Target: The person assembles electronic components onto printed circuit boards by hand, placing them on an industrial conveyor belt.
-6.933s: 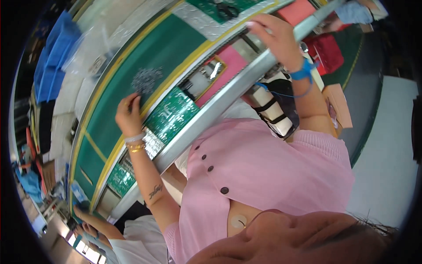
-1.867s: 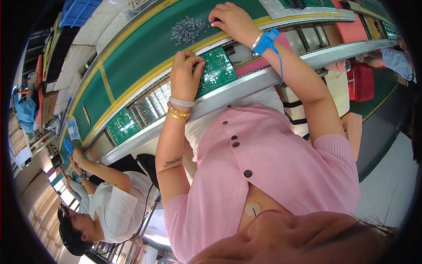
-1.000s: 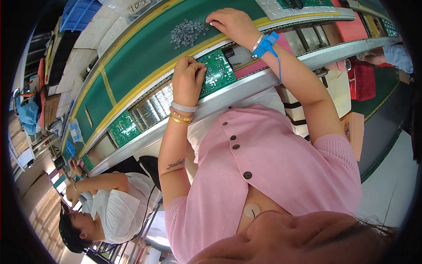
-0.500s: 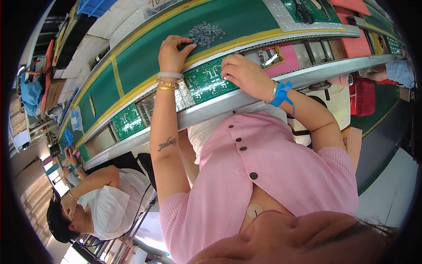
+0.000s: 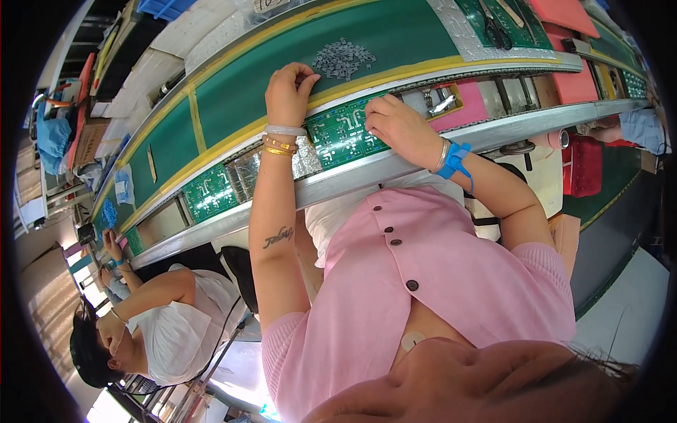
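Note:
A green circuit board (image 5: 337,137) lies in the metal track of the line in front of me. My right hand (image 5: 396,125) rests on its right edge, fingers curled down onto the board; a blue strap is on that wrist. My left hand (image 5: 288,90) reaches past the board to the green belt (image 5: 240,99), fingers bent, just left of a heap of small grey parts (image 5: 343,58). Whether its fingertips hold a part is hidden. Bangles ring the left wrist.
Another green board (image 5: 209,194) sits further left in the track. A co-worker in white (image 5: 159,321) sits at my left. Scissors (image 5: 497,28) lie on a silver mat at the right, with pink trays (image 5: 564,14) behind. Blue bins stand beyond the belt.
My right hand has come down from the belt onto the board. My left hand has gone up from the board to the belt by the grey heap.

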`<state>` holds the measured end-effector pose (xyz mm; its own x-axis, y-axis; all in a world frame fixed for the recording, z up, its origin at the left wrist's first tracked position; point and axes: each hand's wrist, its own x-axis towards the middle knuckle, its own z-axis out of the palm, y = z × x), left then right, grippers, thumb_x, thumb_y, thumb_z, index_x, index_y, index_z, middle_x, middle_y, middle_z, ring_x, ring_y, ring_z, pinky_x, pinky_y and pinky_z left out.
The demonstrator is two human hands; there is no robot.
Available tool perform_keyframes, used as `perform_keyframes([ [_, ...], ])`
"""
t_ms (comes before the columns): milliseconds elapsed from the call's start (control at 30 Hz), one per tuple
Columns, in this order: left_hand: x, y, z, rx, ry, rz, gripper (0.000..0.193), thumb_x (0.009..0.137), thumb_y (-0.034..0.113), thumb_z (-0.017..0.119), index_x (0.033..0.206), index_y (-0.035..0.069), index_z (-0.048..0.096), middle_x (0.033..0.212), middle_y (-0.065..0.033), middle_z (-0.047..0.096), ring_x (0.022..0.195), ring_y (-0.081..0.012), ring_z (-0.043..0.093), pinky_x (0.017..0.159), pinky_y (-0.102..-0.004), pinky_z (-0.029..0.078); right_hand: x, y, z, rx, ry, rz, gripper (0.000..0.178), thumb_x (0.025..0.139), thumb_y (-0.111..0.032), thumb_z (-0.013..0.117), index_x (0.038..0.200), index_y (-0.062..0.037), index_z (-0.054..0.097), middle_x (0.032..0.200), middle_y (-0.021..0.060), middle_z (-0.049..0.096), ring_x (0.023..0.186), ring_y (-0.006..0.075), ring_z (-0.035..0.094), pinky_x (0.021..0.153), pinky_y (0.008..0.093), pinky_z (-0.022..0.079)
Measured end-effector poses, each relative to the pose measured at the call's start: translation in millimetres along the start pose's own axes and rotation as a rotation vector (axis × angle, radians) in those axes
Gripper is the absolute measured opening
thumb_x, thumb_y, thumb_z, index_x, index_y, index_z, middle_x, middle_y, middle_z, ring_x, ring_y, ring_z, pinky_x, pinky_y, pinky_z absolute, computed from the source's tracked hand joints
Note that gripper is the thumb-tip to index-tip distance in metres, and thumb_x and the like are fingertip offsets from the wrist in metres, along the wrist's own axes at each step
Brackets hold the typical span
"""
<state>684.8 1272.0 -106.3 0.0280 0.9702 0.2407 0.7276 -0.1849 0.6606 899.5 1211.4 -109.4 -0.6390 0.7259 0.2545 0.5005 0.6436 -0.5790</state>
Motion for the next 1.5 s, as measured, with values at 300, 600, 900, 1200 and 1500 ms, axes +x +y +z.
perform_keyframes([
  [300, -47, 9, -23, -0.371, -0.135, -0.199, 0.012, 0.076, 0.009, 0.067, 0.086, 0.003, 0.068, 0.075, -0.0079, 0.067, 0.066, -0.0119, 0.062, 0.063, -0.0242, 0.049, 30, 39, -41, -0.073, 0.217, 0.089, 0.011, 0.075, -0.008, 0.061, 0.085, -0.0063, 0.060, 0.086, 0.0075, 0.055, 0.083, 0.0272, 0.052, 0.074, 0.0360, 0.044],
  [600, -66, 29, -11, -0.108, -0.171, 0.044, 0.009, 0.074, 0.005, 0.065, 0.080, -0.001, 0.063, 0.090, -0.0108, 0.058, 0.072, -0.0243, 0.060, 0.064, -0.0316, 0.048, 55, 58, -19, -0.180, 0.249, 0.111, 0.010, 0.074, -0.009, 0.062, 0.084, -0.0070, 0.060, 0.082, 0.0052, 0.055, 0.081, 0.0256, 0.052, 0.070, 0.0359, 0.045],
  [900, -68, 36, -8, 0.026, -0.181, 0.098, 0.008, 0.072, 0.002, 0.064, 0.077, -0.003, 0.062, 0.090, -0.0130, 0.054, 0.079, -0.0296, 0.055, 0.070, -0.0361, 0.046, 54, 57, -19, -0.131, 0.249, 0.124, 0.011, 0.073, -0.011, 0.063, 0.082, -0.0091, 0.057, 0.079, 0.0042, 0.055, 0.081, 0.0253, 0.053, 0.067, 0.0368, 0.046],
  [1200, -70, 34, -12, 0.061, -0.179, 0.185, 0.011, 0.073, 0.006, 0.067, 0.081, 0.000, 0.064, 0.089, -0.0097, 0.055, 0.076, -0.0229, 0.058, 0.064, -0.0310, 0.047, 50, 54, -23, -0.084, 0.324, 0.114, 0.009, 0.077, -0.013, 0.061, 0.084, -0.0086, 0.059, 0.080, 0.0055, 0.061, 0.077, 0.0264, 0.056, 0.067, 0.0374, 0.046],
  [1500, 6, -4, -21, -0.017, -0.001, 0.061, 0.013, 0.070, 0.016, 0.072, 0.078, 0.007, 0.068, 0.082, -0.0067, 0.060, 0.070, -0.0212, 0.058, 0.063, -0.0298, 0.048, 17, -21, -7, 0.185, 0.105, 0.032, 0.007, 0.076, -0.010, 0.060, 0.080, -0.0056, 0.057, 0.079, 0.0077, 0.056, 0.080, 0.0269, 0.053, 0.069, 0.0357, 0.044],
])
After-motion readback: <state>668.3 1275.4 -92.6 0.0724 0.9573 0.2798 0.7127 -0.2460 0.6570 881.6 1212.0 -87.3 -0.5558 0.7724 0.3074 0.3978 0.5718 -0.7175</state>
